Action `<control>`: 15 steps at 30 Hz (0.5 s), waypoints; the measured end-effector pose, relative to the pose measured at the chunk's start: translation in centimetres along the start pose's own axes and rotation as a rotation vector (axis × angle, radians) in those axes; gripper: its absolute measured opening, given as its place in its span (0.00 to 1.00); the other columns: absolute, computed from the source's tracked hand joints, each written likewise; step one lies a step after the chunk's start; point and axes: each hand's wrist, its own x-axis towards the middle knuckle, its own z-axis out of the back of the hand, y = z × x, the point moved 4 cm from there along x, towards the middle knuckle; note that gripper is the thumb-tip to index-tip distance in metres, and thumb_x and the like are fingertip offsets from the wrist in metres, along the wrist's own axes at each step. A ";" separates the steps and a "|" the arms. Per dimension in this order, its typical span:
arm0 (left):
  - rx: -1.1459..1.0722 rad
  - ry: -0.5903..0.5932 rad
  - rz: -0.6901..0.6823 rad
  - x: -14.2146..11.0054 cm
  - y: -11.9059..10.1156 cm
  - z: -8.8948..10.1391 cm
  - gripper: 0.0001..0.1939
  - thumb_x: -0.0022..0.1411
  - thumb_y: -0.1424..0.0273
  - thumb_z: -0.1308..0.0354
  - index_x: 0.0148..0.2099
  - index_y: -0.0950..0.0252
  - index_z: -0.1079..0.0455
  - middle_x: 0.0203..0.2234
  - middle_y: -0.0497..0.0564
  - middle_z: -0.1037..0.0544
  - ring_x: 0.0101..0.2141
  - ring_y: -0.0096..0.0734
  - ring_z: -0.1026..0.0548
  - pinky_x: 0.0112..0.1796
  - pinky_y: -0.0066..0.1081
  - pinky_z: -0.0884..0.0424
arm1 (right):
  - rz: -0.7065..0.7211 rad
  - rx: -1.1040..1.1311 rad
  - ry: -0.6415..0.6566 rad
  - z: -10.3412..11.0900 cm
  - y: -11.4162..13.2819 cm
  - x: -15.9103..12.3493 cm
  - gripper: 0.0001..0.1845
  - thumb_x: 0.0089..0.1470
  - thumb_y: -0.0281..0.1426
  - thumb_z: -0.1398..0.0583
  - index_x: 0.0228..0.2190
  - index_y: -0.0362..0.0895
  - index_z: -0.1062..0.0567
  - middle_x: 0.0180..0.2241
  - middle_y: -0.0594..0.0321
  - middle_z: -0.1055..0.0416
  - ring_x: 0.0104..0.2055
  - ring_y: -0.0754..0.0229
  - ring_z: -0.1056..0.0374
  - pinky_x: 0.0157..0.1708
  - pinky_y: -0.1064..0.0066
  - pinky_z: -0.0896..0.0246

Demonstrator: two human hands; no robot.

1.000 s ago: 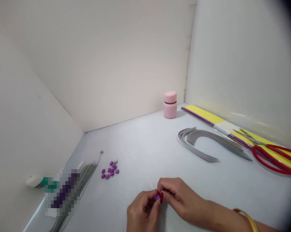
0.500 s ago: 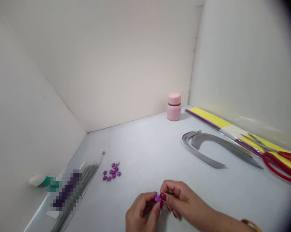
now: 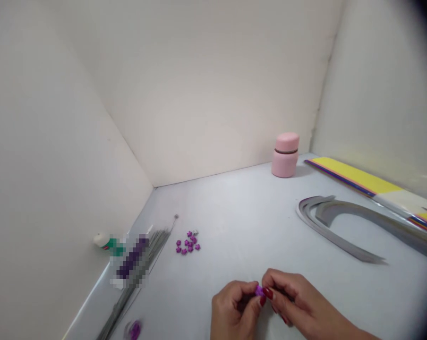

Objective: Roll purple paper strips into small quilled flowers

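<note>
Near the bottom edge, a small purple paper star (image 3: 259,291) is pinched between my two hands. My left hand (image 3: 234,307) is closed, with thumb and forefinger on the star's left side. From the right, my right hand (image 3: 298,300) grips it with thumb and forefinger, its other fingers curled under. Part of the star is hidden by the fingertips. Farther back on the left, several finished purple stars (image 3: 190,243) lie in a loose group on the white table.
Left stand a bundle of thin grey wires (image 3: 139,278), a blurred-out purple item (image 3: 132,259) and a white-and-green glue bottle (image 3: 102,241). A purple coil (image 3: 134,329) is at the bottom edge. Right lie grey paper strips (image 3: 341,231), a yellow pack (image 3: 358,174) and a pink jar (image 3: 285,156).
The view has turned left, so everything sits farther right in the picture. The red scissors have mostly left the frame, and a purple coil shows at the bottom. Both hands keep the star pinched.
</note>
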 end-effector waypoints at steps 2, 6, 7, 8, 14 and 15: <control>-0.023 0.004 -0.060 -0.1 -0.5 0.0 0.10 0.50 0.77 0.43 0.36 0.64 0.24 0.25 0.51 0.20 0.25 0.31 0.23 0.27 0.24 0.30 | 0.023 -0.040 -0.001 0.0 0.3 0.0 0.13 0.57 0.37 0.52 0.25 0.44 0.38 0.18 0.70 0.45 0.21 0.66 0.47 0.21 0.76 0.51; -0.053 0.016 -0.048 -0.2 -0.6 -0.1 0.07 0.50 0.74 0.42 0.33 0.62 0.24 0.25 0.50 0.20 0.26 0.30 0.23 0.29 0.23 0.30 | 0.120 -0.259 -0.059 0.2 1.0 -0.3 0.11 0.58 0.32 0.53 0.26 0.44 0.38 0.22 0.66 0.39 0.24 0.64 0.43 0.26 0.74 0.48; -0.072 0.017 0.025 -0.2 -0.3 -0.2 0.05 0.50 0.72 0.40 0.31 0.63 0.24 0.23 0.50 0.20 0.25 0.30 0.24 0.27 0.23 0.31 | 0.132 -0.316 -0.070 0.3 1.1 -0.4 0.10 0.57 0.30 0.54 0.26 0.44 0.38 0.23 0.66 0.38 0.25 0.64 0.43 0.27 0.74 0.48; -0.099 0.015 0.103 -0.3 0.1 -0.3 0.04 0.49 0.70 0.39 0.29 0.64 0.24 0.22 0.50 0.20 0.23 0.29 0.25 0.26 0.22 0.31 | 0.139 -0.360 -0.080 0.3 1.2 -0.5 0.10 0.57 0.30 0.54 0.26 0.44 0.38 0.24 0.65 0.38 0.25 0.64 0.43 0.27 0.73 0.48; -0.396 0.023 0.382 -0.3 1.1 -1.1 0.12 0.40 0.64 0.32 0.23 0.68 0.27 0.14 0.46 0.25 0.17 0.20 0.33 0.20 0.18 0.39 | 0.095 -0.187 -0.110 0.2 1.2 -0.5 0.09 0.56 0.29 0.52 0.24 0.44 0.40 0.21 0.68 0.41 0.23 0.66 0.45 0.24 0.75 0.50; -0.433 0.022 0.400 -0.3 1.2 -1.1 0.13 0.39 0.64 0.32 0.23 0.68 0.28 0.13 0.46 0.26 0.16 0.19 0.33 0.20 0.18 0.40 | 0.057 -0.105 -0.092 0.1 1.0 -0.4 0.09 0.56 0.29 0.51 0.24 0.44 0.40 0.20 0.69 0.42 0.22 0.66 0.45 0.23 0.76 0.50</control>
